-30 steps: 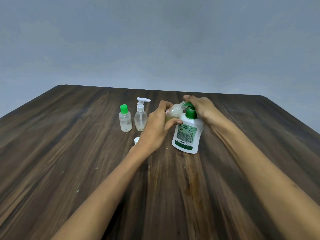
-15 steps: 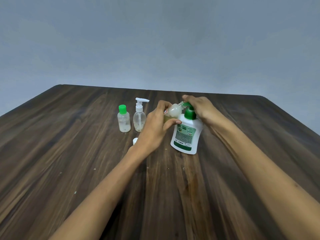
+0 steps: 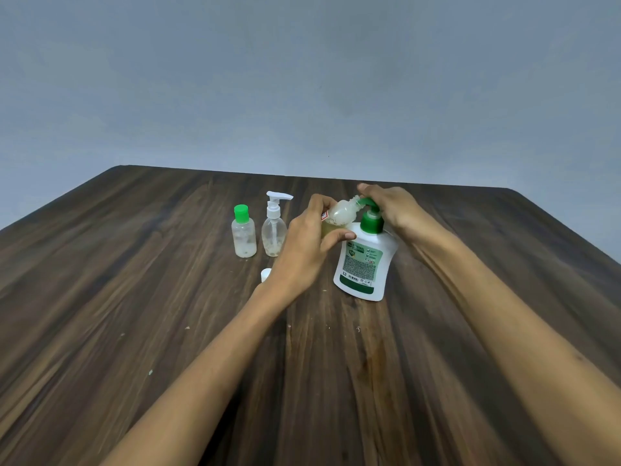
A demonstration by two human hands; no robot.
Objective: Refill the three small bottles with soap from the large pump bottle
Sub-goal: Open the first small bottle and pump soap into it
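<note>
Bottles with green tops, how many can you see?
2: a small green-capped bottle standing at the far left of the row, and the large pump bottle under the right hand.

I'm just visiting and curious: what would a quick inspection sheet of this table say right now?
Surface: dark wooden table, a few pale specks on it.
Job's things: large pump bottle upright; green-capped bottle and small pump bottle standing side by side; tilted small bottle held at the big bottle's spout.
Clutter: white cap lying by the left wrist.
Hands: left hand grips the tilted bottle; right hand rests on the green pump head.
Cables: nothing seen.
Surroundings: plain grey wall.
</note>
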